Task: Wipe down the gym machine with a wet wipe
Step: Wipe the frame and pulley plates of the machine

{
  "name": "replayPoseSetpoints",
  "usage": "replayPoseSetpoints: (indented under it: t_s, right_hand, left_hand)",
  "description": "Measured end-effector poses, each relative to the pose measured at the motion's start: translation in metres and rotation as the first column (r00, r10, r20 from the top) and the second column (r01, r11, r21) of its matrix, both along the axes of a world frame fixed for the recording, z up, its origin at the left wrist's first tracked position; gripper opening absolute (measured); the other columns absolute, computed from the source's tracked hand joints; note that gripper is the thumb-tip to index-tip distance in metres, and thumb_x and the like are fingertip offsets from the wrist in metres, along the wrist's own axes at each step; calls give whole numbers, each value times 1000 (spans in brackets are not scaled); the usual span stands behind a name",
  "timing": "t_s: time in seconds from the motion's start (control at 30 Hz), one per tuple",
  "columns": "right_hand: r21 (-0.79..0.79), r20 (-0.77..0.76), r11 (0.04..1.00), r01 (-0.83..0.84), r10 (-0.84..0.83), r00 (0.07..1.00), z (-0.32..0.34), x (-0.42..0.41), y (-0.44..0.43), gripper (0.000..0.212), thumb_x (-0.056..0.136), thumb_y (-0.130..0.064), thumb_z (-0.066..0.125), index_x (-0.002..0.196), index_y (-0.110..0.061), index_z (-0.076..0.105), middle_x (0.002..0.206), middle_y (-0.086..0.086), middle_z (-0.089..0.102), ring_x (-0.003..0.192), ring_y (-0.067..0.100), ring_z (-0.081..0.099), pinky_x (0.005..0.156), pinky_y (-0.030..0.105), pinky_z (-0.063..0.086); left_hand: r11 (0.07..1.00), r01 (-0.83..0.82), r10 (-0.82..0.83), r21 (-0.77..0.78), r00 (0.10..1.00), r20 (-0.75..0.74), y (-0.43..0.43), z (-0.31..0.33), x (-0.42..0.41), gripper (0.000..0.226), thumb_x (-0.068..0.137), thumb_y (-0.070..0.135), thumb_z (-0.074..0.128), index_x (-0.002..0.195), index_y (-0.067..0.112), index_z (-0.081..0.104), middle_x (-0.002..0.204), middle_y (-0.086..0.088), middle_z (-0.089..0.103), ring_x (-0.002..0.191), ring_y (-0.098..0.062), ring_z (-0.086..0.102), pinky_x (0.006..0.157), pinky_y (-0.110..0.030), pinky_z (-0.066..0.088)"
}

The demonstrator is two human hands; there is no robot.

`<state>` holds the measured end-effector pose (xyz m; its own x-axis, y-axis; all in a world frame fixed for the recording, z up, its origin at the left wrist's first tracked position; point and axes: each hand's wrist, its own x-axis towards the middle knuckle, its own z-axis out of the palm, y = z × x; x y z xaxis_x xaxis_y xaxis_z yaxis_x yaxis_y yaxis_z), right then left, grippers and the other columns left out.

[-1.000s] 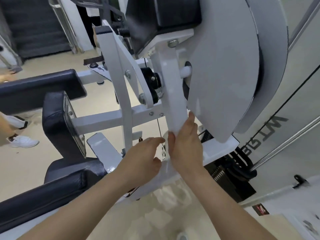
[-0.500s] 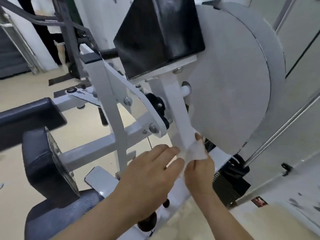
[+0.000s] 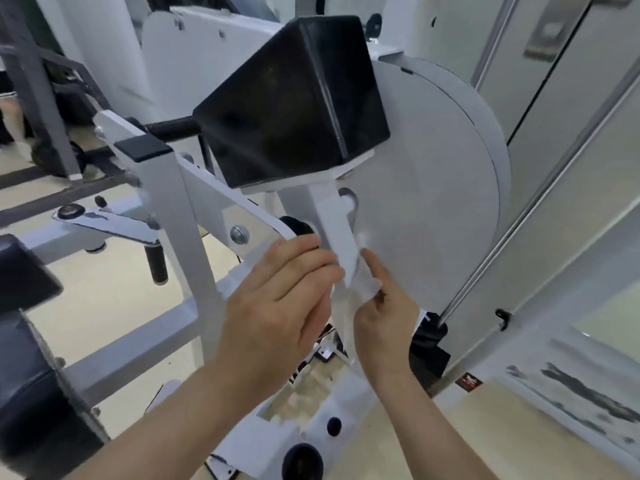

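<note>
The wet wipe (image 3: 363,285) sits on the white upright bar (image 3: 332,216) under the black pad (image 3: 294,98), right hand (image 3: 384,320) pinching it, left hand (image 3: 277,299) flat-fingered alongside (loose pinch may let it bunch, skipping patches).

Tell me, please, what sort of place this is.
Most likely a gym: a white-framed exercise machine with a black pad, a large grey cam disc beside it, and a steel guide rod running down behind.

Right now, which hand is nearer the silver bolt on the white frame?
Left. The left hand lies just below-right of the bolt; the right hand is farther right, past the upright bar, pinching the wipe.
</note>
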<state>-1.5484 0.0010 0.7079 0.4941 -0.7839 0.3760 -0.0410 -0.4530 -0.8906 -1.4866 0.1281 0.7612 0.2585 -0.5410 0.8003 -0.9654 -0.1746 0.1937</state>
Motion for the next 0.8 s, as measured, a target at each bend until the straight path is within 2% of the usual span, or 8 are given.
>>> replayPoseSetpoints:
  t_s: [0.13,0.23,0.3,0.4,0.5,0.6,0.7,0.8]
  right_hand:
    - [-109,307,991,-80,110,945,41,37,1,42,89,13,52,119,-11,67,118,-8,66,113,2,62,99,22,49]
    - [-319,126,945,-79,125,984,3,15,-7,48,90,10,47,133,-10,55,135,-6,55,128,7,52,107,31,43]
    - [-332,48,939,-94,116,992,-19,-9,-12,47,91,0,42,135,-12,48,139,-12,51,129,9,50,108,30,41]
    - [-426,14,890,-161,185,983,2,3,-14,43,92,1,47,133,-8,56,139,-5,50,133,11,46,110,30,39]
    - [-528,-60,778,-339,364,929,31,21,-13,41,96,-3,52,137,-8,53,147,-7,41,142,12,34,116,23,29]
    - [-334,-106,822,-461,453,885,28,3,-24,64,90,16,45,136,-28,54,142,-34,41,141,1,33,113,18,30]
    - [-15,-85,920,-391,388,918,47,-28,-30,70,87,21,42,106,-41,68,112,-39,61,120,3,56,94,13,45]
    - [-108,55,933,-343,350,935,93,-40,-21,57,88,18,47,103,-31,71,100,-29,70,96,5,67,75,15,52]
  left_hand:
    - [1000,10,-10,-7,999,-32,-2,1,-2,19,97,5,54,100,2,73,108,-6,70,119,-25,58,98,-41,48]
    - [1000,20,-21,-14,999,-33,1,1,1,16,94,5,59,101,4,73,109,-4,70,120,-23,58,99,-43,48]
    - [999,18,-19,-41,1000,-13,1,0,2,15,94,6,59,100,4,73,109,-3,71,119,-23,59,98,-43,48]
    - [994,-8,4,-109,999,-38,-6,1,-3,17,93,3,57,94,5,74,104,-2,72,114,-21,61,97,-40,49]
    - [990,-83,60,-118,981,-187,-13,19,-16,23,83,6,55,88,17,74,97,8,71,103,-11,62,98,-30,40]
    - [993,-77,42,-86,935,-353,-15,34,-19,29,77,7,53,85,28,71,96,20,66,100,1,57,96,-24,29]
    - [986,-49,-36,-157,865,-500,-8,38,-18,31,80,7,55,88,32,70,101,21,64,107,-2,57,92,-21,40]
    - [967,62,-206,-248,763,-613,-1,46,-25,19,88,18,65,101,33,68,108,15,62,109,-14,57,81,-14,46]
